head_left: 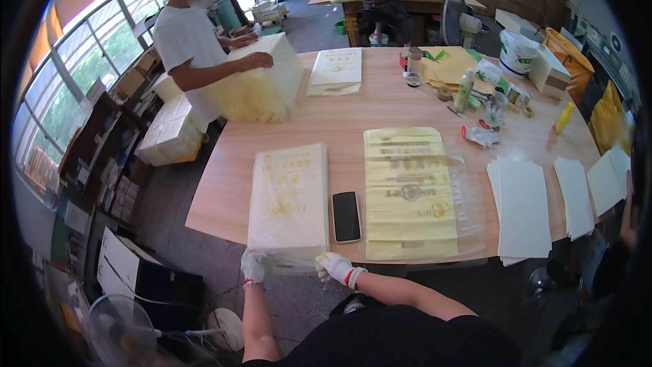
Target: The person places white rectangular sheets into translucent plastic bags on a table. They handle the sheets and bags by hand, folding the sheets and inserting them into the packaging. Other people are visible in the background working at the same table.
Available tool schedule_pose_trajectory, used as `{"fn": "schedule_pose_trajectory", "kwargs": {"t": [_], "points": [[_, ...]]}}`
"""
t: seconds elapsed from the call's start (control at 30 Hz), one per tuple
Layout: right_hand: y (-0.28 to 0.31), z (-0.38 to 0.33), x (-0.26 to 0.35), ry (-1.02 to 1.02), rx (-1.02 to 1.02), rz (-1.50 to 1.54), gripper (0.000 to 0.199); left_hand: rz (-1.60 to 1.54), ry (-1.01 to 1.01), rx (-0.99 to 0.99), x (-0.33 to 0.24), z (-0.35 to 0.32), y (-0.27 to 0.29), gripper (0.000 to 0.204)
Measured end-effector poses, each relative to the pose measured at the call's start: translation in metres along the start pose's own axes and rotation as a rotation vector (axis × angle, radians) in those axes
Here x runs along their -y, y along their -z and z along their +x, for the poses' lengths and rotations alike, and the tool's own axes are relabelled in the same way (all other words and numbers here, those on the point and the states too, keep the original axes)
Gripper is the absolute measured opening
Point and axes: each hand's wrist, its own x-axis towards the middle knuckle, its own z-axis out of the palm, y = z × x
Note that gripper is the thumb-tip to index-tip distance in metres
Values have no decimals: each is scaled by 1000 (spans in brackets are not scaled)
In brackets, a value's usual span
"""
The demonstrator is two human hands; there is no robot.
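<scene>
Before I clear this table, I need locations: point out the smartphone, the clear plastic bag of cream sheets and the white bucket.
smartphone [346, 216], head view, middle of its dark screen.
clear plastic bag of cream sheets [290, 197], head view, centre of its top face.
white bucket [516, 53], head view, its side wall.

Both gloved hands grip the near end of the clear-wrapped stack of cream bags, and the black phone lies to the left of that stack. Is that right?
Not quite. In the head view the black phone lies to the right of the clear-wrapped stack, between it and the yellow stack. The left hand and right hand do grip its near end.
</scene>
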Motion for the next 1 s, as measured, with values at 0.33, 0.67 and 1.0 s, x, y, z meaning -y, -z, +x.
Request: {"fn": "schedule_pose_trajectory", "kwargs": {"t": [0.33, 0.67, 1.0], "points": [[110, -190, -62, -94, -391, -86, 28, -267, -751, 820, -232, -161, -116, 21], [160, -319, -115, 117, -1080, 477, 28, -39, -1285, 1011, -277, -292, -279, 19], [213, -236, -28, 283, -957, 100, 31, -362, -642, 1480, -306, -233, -267, 22]]}}
